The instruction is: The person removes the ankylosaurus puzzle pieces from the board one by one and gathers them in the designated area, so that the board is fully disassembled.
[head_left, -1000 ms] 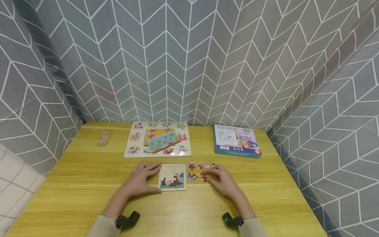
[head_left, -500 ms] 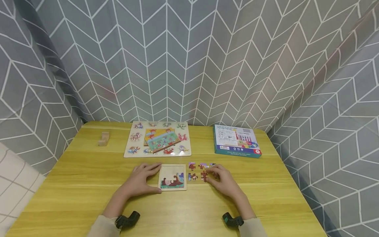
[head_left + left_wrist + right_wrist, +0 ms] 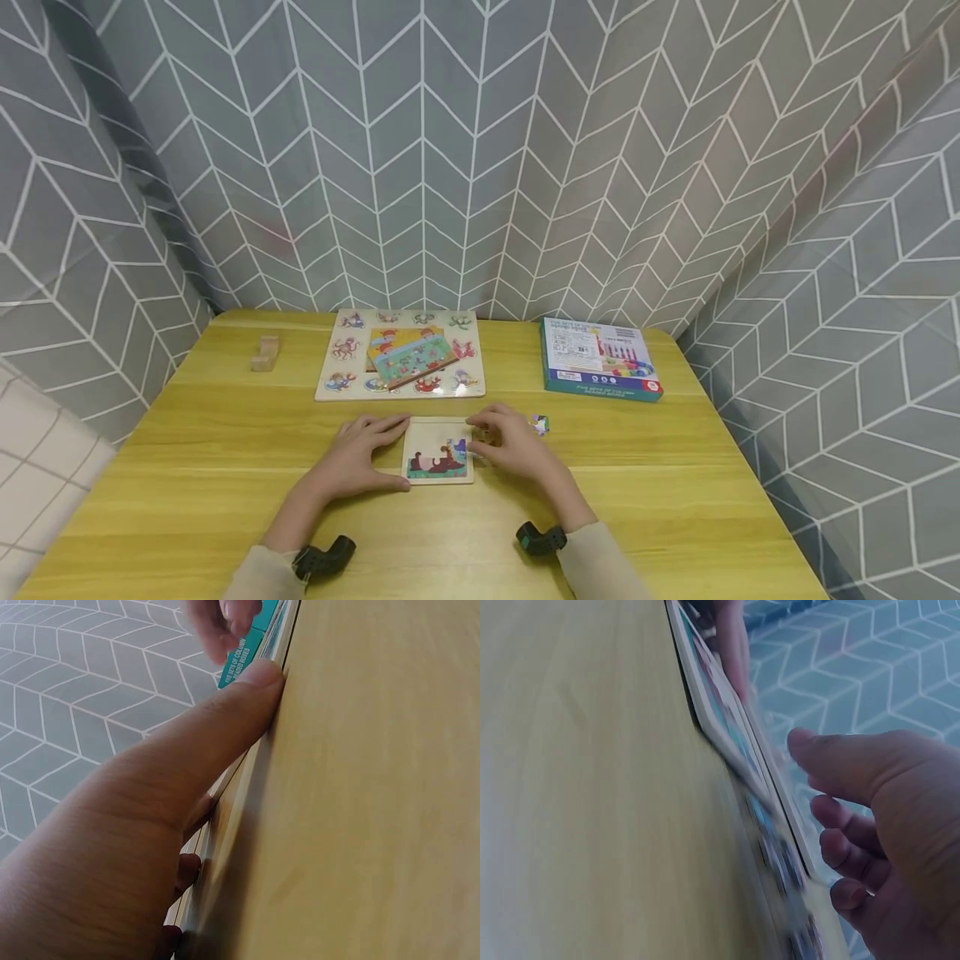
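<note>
A small square wooden puzzle tray (image 3: 433, 431) lies on the table with its lower part filled by a brown animal picture. My left hand (image 3: 362, 458) holds its left side, thumb at the near corner and fingers at the far one. In the left wrist view the thumb (image 3: 225, 712) rests along the tray's edge. Over the tray's right edge is my right hand (image 3: 517, 448), partly covering the loose jigsaw pieces (image 3: 784, 862). No piece shows between its apart thumb and bent fingers in the right wrist view. One purple-and-white jigsaw piece (image 3: 540, 425) lies beyond that hand.
Behind the tray lies a sea-animal peg board (image 3: 345, 350) with a green puzzle (image 3: 414, 361) and a yellow one (image 3: 393, 336) on top. A flat box (image 3: 600, 358) stands at the back right, wooden blocks (image 3: 265, 354) at the back left. A patterned curtain (image 3: 480, 167) hangs behind.
My right hand has moved left from the outer jigsaw pieces to the tray's right edge, now covering most of the pieces. The left hand and the tray have stayed put.
</note>
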`<state>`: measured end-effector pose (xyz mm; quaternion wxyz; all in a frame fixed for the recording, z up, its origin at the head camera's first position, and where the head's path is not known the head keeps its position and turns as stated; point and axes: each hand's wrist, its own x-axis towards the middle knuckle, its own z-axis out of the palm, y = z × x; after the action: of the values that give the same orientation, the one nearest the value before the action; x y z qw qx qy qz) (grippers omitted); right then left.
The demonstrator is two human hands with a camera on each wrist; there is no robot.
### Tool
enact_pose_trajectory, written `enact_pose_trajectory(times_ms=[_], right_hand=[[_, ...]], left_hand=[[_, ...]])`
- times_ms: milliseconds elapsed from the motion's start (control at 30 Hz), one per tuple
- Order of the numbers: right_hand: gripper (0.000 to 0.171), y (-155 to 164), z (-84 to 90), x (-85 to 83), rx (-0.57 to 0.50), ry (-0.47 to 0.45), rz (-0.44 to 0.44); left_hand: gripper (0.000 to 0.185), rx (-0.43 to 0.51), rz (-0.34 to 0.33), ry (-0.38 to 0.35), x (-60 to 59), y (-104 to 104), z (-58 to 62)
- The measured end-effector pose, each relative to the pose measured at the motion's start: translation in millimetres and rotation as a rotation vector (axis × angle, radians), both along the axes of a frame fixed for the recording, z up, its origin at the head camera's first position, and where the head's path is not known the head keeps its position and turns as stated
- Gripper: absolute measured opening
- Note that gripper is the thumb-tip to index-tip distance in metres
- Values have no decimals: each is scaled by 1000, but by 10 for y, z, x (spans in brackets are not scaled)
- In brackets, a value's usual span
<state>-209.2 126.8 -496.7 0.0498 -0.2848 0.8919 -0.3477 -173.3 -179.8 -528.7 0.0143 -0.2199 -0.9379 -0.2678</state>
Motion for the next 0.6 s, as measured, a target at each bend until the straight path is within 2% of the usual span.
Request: enact_pose_trajectory(times_ms=[267, 433, 600], right_hand=[[37, -264, 19, 4, 76, -25, 40], [35, -273, -28, -1, 127, -38, 29], [28, -256, -47, -6, 134, -43, 40]], left_hand=[[103, 2, 4, 7, 4, 11, -18], [103, 2, 5, 22, -1, 12, -40], [103, 4, 7, 20, 3, 5, -19]])
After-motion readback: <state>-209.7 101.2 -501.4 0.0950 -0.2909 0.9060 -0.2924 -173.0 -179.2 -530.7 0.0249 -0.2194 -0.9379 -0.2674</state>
